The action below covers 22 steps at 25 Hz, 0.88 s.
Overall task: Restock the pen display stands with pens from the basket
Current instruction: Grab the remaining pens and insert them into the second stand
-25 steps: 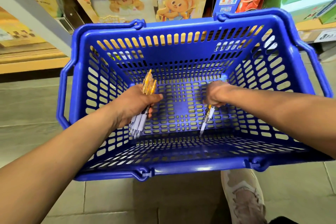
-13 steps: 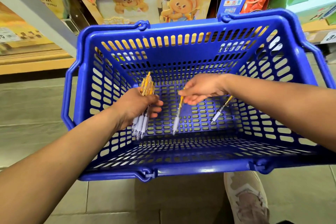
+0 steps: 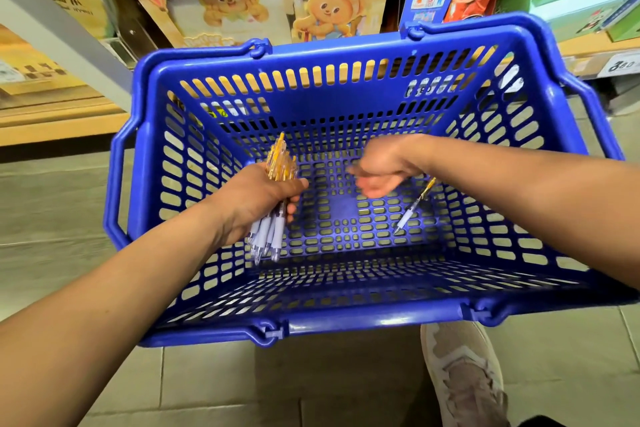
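Item: loose pen [image 3: 414,208], the only one left lying on the floor of the basket [image 3: 346,321], right of the basket's centre and near its right wall. Long axis: diagonal, with the yellow cap end toward the basket's far right corner and the white grip and tip toward its near edge and centre. Its cap end runs under the right forearm. Holder one: left hand [image 3: 256,198], at the left of the basket's floor, fingers and thumb wrapped round a bundle [image 3: 268,236] of matching pens, yellow ends pointing at the basket's far wall, white grips at its near wall. Holder two: right hand [image 3: 377,173], over the middle of the basket, blurred by motion, fingers loosely spread and, as far as the blur allows, holding nothing. Relation: the loose pen lies just beside the right hand, on its near-right side, toward the basket's right wall. The left hand is well apart from it, across the basket's floor, and already full. Judgement: the right hand is the one placed to take it, and a pinch across the barrel near the white grip looks the readiest approach. Display stands: not in view.
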Tool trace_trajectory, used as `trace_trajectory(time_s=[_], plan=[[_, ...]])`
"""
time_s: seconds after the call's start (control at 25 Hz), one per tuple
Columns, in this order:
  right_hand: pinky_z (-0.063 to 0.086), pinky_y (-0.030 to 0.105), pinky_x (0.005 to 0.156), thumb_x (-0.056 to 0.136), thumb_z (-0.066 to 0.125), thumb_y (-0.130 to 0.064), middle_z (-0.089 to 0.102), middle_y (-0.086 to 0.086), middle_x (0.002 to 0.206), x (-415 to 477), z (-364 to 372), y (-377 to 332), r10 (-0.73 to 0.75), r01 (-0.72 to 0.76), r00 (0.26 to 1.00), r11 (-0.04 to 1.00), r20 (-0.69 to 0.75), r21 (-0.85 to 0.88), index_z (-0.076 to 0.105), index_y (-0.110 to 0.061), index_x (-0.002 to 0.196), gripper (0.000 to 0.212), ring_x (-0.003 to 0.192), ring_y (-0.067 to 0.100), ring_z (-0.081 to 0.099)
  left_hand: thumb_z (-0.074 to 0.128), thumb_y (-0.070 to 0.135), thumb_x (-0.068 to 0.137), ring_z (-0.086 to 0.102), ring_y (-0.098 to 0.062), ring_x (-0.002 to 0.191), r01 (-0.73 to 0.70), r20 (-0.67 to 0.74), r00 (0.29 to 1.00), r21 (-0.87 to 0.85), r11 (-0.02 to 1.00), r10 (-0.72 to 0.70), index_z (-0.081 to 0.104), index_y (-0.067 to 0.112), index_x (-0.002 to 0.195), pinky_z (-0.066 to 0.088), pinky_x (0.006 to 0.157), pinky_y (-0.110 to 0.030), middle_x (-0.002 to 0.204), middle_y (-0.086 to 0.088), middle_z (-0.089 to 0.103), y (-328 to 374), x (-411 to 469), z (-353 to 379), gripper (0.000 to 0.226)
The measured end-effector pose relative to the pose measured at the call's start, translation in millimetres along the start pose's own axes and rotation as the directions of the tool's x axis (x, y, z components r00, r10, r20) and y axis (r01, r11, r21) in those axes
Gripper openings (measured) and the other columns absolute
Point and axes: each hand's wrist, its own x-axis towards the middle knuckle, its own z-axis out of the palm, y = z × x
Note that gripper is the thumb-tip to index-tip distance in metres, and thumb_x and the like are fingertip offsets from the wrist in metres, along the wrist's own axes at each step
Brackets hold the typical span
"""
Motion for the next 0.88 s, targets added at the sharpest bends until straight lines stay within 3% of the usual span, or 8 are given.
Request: trace_trajectory(time_s=[0.04, 0.12, 0.2, 0.32, 0.44, 0.52, 0.64, 0.88], plan=[[0.058, 0.034, 0.069, 0.106, 0.043, -0.013, 0.072, 0.014, 0.088, 1, -3, 14, 0.134, -0.148, 0.988, 0.958, -0.070, -0.246, 0.062, -0.014, 0.107, 0.019, 0.043, 0.013, 0.059, 0.071, 0.017, 0.094, 0.061, -0.017, 0.057, -0.009, -0.003, 1.000, 0.006, 1.000, 0.009, 0.063, 0.008, 0.090, 0.057, 0.058, -0.031, 0.067, -0.005, 0.064, 1, 0, 1, 0.012], [0.053, 0.031, 0.060, 0.105, 0.046, -0.017, 0.070, 0.009, 0.072, -3, -4, 36, 0.294, -0.351, 0.936, 0.824, -0.194, -0.446, 0.064, -0.007, 0.092, 0.025, 0.045, 0.018, 0.062, 0.068, 0.018, 0.096, 0.061, -0.017, 0.058, -0.033, -0.001, 0.999, 0.008, 0.999, 0.033, 0.063, 0.008, 0.093, 0.057, 0.059, -0.031, 0.070, -0.006, 0.064, 1, 1, 3, 0.012], [0.056, 0.034, 0.077, 0.107, 0.042, -0.024, 0.069, 0.008, 0.070, -6, -4, 47, 0.376, -0.451, 0.892, 0.730, -0.249, -0.514, 0.063, -0.001, 0.087, 0.038, 0.068, 0.019, 0.071, 0.066, 0.018, 0.098, 0.060, -0.018, 0.059, -0.056, 0.001, 0.998, 0.047, 0.997, 0.056, 0.061, 0.008, 0.094, 0.058, 0.060, -0.032, 0.071, -0.007, 0.064, 1, 3, 2, 0.012], [0.051, 0.032, 0.095, 0.108, 0.035, -0.022, 0.074, 0.008, 0.080, -1, -2, 56, 0.406, -0.505, 0.861, 0.761, -0.307, -0.407, 0.059, 0.002, 0.078, 0.046, 0.099, 0.019, 0.071, 0.067, 0.016, 0.098, 0.060, -0.020, 0.061, -0.079, 0.003, 0.997, 0.156, 0.985, 0.079, 0.059, 0.006, 0.096, 0.057, 0.061, -0.033, 0.071, -0.009, 0.063, -1, 3, 0, 0.013], [0.053, 0.043, 0.098, 0.103, 0.045, -0.008, 0.072, 0.021, 0.109, 4, 1, 73, 0.299, -0.364, 0.916, 0.901, -0.268, -0.235, 0.063, 0.007, 0.092, 0.026, 0.088, 0.030, 0.065, 0.067, 0.016, 0.098, 0.060, -0.019, 0.060, -0.078, 0.014, 0.997, 0.196, 0.977, 0.077, 0.058, 0.005, 0.096, 0.056, 0.059, -0.032, 0.071, -0.009, 0.063, -3, 3, -1, 0.014], [0.055, 0.050, 0.093, 0.099, 0.050, -0.004, 0.069, 0.026, 0.105, 8, 1, 75, 0.175, -0.229, 0.936, 0.962, -0.306, -0.150, 0.063, 0.012, 0.113, 0.025, 0.082, 0.033, 0.061, 0.066, 0.015, 0.097, 0.060, -0.019, 0.060, -0.074, 0.008, 0.997, 0.186, 0.980, 0.074, 0.059, 0.004, 0.098, 0.057, 0.060, -0.033, 0.071, -0.009, 0.063, -3, 3, -1, 0.013], [0.058, 0.043, 0.091, 0.106, 0.044, -0.014, 0.068, 0.017, 0.103, 10, -3, 55, 0.210, -0.248, 0.953, 0.955, -0.217, -0.166, 0.055, 0.009, 0.127, 0.033, 0.085, 0.027, 0.063, 0.066, 0.014, 0.098, 0.060, -0.018, 0.058, -0.056, -0.029, 0.998, 0.154, 0.987, 0.061, 0.059, 0.005, 0.101, 0.058, 0.060, -0.032, 0.070, -0.008, 0.063, -1, 4, 0, 0.012], [0.061, 0.027, 0.082, 0.096, 0.068, -0.030, 0.071, 0.005, 0.087, 6, -13, 5, -0.203, 0.196, 0.978, 0.974, 0.055, 0.113, 0.065, -0.014, 0.097, 0.017, 0.079, 0.012, 0.071, 0.063, 0.016, 0.100, 0.059, -0.015, 0.053, 0.022, -0.069, 0.997, 0.004, 1.000, -0.021, 0.060, 0.006, 0.096, 0.056, 0.053, -0.028, 0.066, -0.006, 0.062, 17, 8, 7, 0.012]])
